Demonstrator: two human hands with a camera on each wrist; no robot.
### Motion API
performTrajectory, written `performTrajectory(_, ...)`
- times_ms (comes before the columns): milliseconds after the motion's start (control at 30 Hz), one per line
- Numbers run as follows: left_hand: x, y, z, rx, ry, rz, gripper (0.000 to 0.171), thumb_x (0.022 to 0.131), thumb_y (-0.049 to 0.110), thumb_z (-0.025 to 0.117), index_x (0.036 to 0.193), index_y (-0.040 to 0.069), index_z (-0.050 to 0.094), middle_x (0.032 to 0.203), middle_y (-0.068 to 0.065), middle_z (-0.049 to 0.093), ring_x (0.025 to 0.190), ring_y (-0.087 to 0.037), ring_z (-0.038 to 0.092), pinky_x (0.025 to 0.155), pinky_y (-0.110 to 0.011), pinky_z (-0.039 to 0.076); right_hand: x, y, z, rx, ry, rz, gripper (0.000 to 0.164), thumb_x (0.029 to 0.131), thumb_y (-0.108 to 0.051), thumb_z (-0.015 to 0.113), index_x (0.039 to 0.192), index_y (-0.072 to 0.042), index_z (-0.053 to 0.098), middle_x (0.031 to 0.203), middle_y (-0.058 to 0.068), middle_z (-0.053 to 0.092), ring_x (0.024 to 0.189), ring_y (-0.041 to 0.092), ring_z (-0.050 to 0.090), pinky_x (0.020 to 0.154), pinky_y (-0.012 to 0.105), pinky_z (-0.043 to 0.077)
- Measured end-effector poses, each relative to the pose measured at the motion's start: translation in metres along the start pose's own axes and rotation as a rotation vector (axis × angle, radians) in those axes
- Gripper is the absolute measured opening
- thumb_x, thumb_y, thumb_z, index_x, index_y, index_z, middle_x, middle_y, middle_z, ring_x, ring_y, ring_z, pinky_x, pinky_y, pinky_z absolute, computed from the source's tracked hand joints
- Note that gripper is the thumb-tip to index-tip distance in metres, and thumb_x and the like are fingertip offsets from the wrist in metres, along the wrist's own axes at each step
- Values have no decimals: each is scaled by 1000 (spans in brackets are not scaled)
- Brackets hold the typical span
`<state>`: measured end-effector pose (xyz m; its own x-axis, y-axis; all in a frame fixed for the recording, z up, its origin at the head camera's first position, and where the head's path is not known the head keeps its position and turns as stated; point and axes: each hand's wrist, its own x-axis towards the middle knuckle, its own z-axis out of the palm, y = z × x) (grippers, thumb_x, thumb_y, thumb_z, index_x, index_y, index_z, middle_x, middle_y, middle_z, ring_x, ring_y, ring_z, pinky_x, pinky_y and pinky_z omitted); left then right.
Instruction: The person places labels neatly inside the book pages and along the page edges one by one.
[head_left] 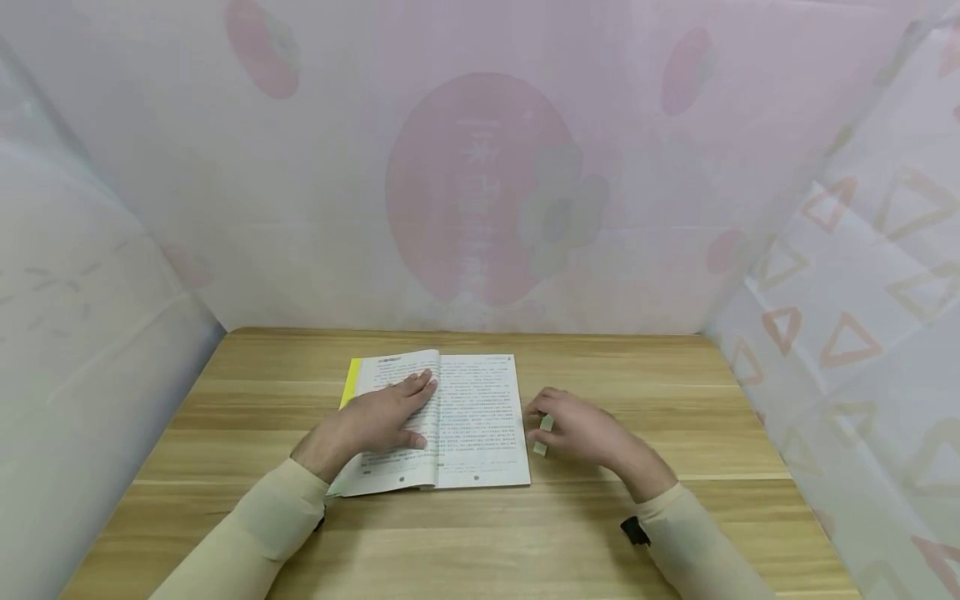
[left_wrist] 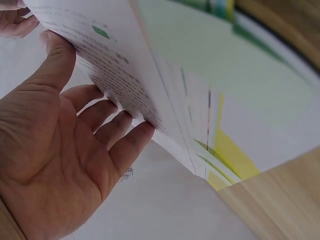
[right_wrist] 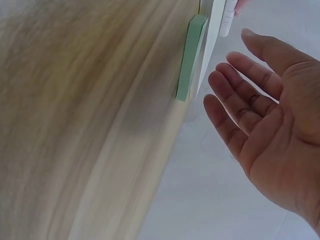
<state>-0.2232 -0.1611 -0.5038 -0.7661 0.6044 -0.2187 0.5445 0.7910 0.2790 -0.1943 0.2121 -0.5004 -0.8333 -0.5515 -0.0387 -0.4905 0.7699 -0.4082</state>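
Observation:
An open book with printed pages lies on the wooden table in the head view. Spread over its left page, my left hand has its fingers extended toward the centre fold. The left wrist view shows the fingertips of this hand touching the page. Just past the book's right edge is my right hand, its fingers loosely bent. Partly hidden under it lies a small pale green block. From the right wrist, a visible gap separates the hand from the green block.
The wooden table runs back to a pink and white printed sheet. Similar sheets stand along the left and right sides. A yellow cover flap sticks out at the book's left edge.

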Motion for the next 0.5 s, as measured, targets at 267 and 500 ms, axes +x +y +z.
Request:
performTrajectory(267, 0, -1, 3, 0, 22, 14, 102, 107, 45, 84, 184, 2, 32, 196, -20, 24, 183, -42, 30, 144, -63, 38, -11, -1, 1, -53, 9, 20, 34, 102, -20, 95, 131, -6, 83, 134, 9, 79, 117, 24, 78, 101, 44, 69)
performTrajectory(500, 1, -2, 5, 7, 21, 7, 103, 107, 45, 84, 185, 3, 32, 197, -19, 24, 183, -41, 30, 144, -62, 38, -13, 0, 4, -96, 23, 30, 40, 98, -22, 99, 130, -7, 82, 136, 10, 79, 119, 25, 77, 100, 43, 67)
